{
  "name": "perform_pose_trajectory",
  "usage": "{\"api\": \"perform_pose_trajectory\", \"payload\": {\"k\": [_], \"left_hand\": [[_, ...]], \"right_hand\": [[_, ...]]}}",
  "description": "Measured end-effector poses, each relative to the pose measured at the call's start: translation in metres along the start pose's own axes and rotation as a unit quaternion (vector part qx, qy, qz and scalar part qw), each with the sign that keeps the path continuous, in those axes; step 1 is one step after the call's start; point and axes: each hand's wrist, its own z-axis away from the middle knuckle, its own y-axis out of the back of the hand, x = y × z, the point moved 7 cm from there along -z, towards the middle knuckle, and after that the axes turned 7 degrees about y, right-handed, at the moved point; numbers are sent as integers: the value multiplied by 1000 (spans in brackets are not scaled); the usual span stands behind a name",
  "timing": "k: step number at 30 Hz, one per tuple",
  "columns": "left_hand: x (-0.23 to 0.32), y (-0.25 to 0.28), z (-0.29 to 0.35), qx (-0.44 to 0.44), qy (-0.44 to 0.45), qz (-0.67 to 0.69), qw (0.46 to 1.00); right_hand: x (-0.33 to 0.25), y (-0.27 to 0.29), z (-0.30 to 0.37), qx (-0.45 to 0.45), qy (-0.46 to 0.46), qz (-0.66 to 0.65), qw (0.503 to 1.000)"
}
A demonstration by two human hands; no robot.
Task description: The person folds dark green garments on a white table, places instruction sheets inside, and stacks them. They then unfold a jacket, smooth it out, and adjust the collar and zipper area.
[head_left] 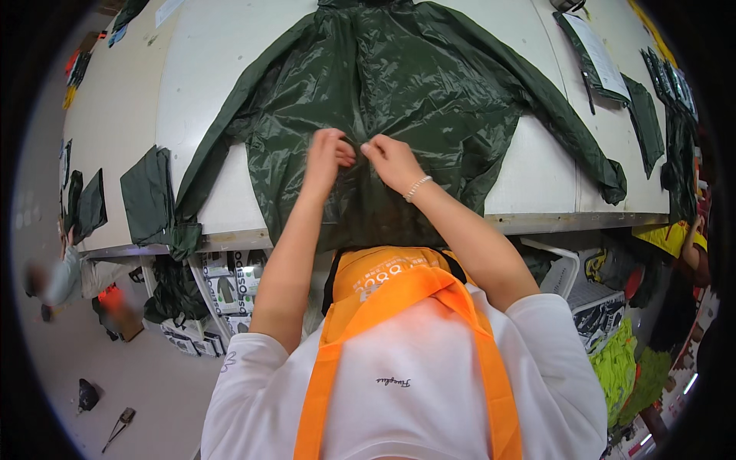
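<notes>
A shiny dark green jacket point(429, 84) is spread front up on the white table, its sleeves reaching out to both sides and its lower hem hanging over the near edge. Over the middle of its front, my left hand point(328, 159) is just left of the closure line, fingers loosely curled and apart, slightly blurred, with nothing visible in them. My right hand point(392, 162), with a beaded bracelet at the wrist, pinches the jacket front at that line between thumb and fingertips. What exactly lies in the pinch is too small to tell.
Folded dark green garments point(148, 195) lie left of the jacket; a packaged garment with a white sheet point(598, 57) lies at the far right. Packed shelves point(230, 287) stand under the table edge point(537, 222). Other people are at the left and right rims.
</notes>
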Motion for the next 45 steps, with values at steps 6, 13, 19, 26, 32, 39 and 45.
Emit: {"api": "perform_pose_trajectory", "payload": {"k": [6, 13, 19, 26, 32, 39, 45], "left_hand": [[-33, 204, 87, 444, -106, -364, 812], [-100, 173, 120, 166, 237, -243, 926], [-131, 171, 129, 172, 197, -28, 965], [-87, 226, 155, 306, 65, -339, 887], [-88, 246, 147, 369, 27, -254, 893], [-44, 210, 147, 397, -46, -280, 873], [-78, 212, 162, 413, 82, -432, 798]], "right_hand": [[54, 134, 121, 106, -179, 114, 972], [112, 116, 164, 32, -298, 290, 909], [109, 107, 156, -18, -271, 358, 893], [153, 151, 259, 336, -410, -319, 786], [181, 258, 296, 463, -404, 58, 787], [107, 328, 231, 273, -145, 510, 802], [164, 294, 266, 137, -282, 528, 789]]}}
